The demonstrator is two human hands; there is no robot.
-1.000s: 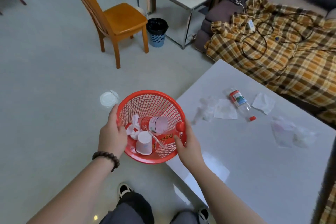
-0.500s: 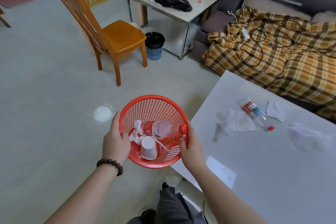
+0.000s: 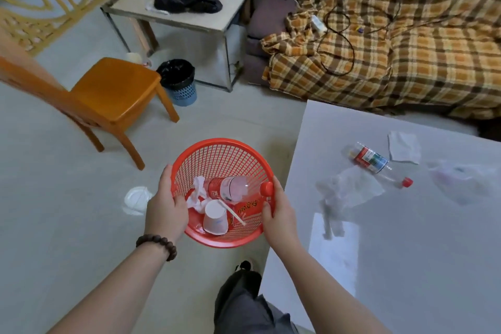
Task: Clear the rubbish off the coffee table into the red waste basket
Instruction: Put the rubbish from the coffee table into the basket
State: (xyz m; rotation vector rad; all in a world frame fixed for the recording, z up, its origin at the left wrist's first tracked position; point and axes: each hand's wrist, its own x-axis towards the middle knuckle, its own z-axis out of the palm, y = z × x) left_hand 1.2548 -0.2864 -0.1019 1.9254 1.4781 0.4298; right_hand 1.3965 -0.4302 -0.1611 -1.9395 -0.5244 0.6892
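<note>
Both hands clench the red waste basket (image 3: 222, 192) by its rim above the floor: left hand (image 3: 165, 209) at nine o'clock, right hand (image 3: 279, 211) at three. Inside lie a paper cup (image 3: 215, 218), a bottle (image 3: 230, 187) and tissue. At two o'clock, the tabletop (image 3: 406, 238) carries a plastic bottle (image 3: 375, 163), tissues and wrappers.

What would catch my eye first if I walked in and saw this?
Most likely the bright red waste basket, gripped at its rim by the left hand and the right hand beside the coffee table, already holding a bottle, a paper cup and tissues. Next, the rubbish on the table: a plastic bottle, a tissue and clear plastic bags. Behind lies an orange plaid blanket over the sofa.
</note>
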